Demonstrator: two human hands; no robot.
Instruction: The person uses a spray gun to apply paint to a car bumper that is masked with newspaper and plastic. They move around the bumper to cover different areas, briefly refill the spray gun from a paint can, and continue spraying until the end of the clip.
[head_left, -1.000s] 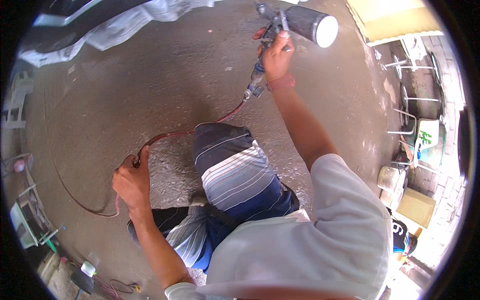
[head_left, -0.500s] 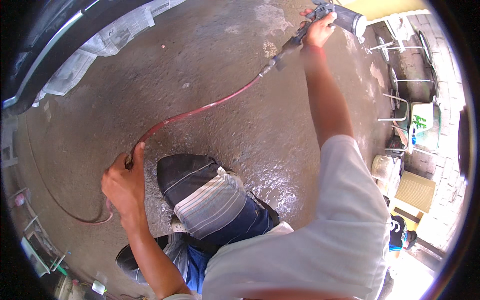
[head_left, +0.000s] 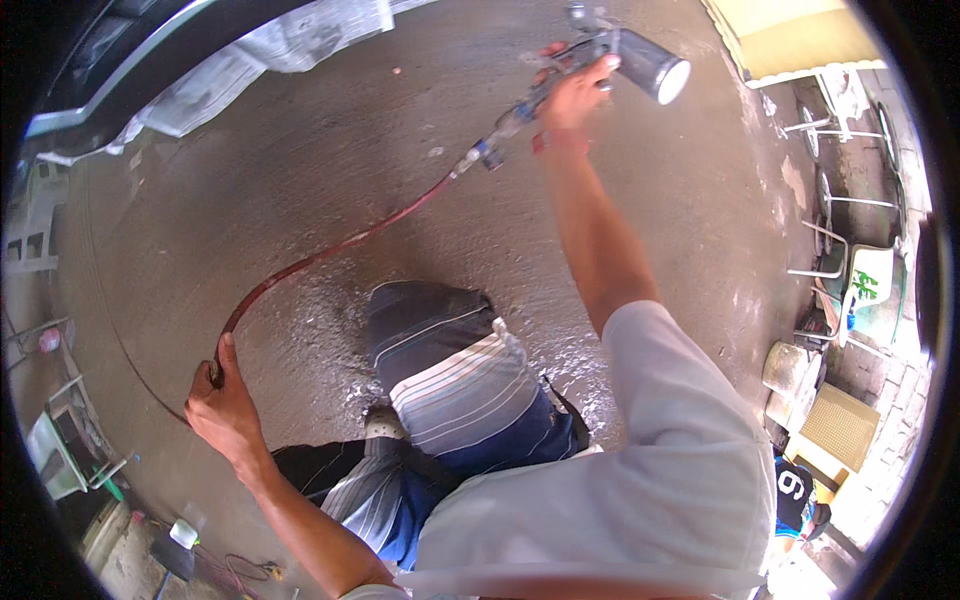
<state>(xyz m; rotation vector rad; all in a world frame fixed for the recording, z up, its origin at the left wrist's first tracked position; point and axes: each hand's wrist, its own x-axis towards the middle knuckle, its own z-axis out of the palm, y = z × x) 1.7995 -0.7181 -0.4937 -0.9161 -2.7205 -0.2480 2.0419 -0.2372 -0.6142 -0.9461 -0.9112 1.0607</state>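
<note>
My right hand [head_left: 578,98], reaching far forward, is closed round the handle of a spray gun [head_left: 600,45]. A dark cylindrical cup [head_left: 648,64] with a pale end sticks out to the gun's right. From the fitting [head_left: 490,150] at the base of the handle, a red air hose [head_left: 340,243] curves down and left across the wet concrete floor. My left hand [head_left: 222,400] grips that hose beside my knee, thumb along it. At the upper left is a dark, glossy panel [head_left: 110,80] with newspaper masking [head_left: 235,75] hanging from its edge.
Bicycles [head_left: 825,195] and a white chair [head_left: 868,275] line the right side. Below them stand a round pale block [head_left: 788,370] and a yellowish perforated panel [head_left: 840,428]. Another person in dark clothing [head_left: 790,500] is at the lower right. A frame [head_left: 55,455] stands left.
My right hand and the spray gun have moved left in view, and the cup shows more fully. The left hand, still on the hose, sits slightly lower. The whole view has shifted.
</note>
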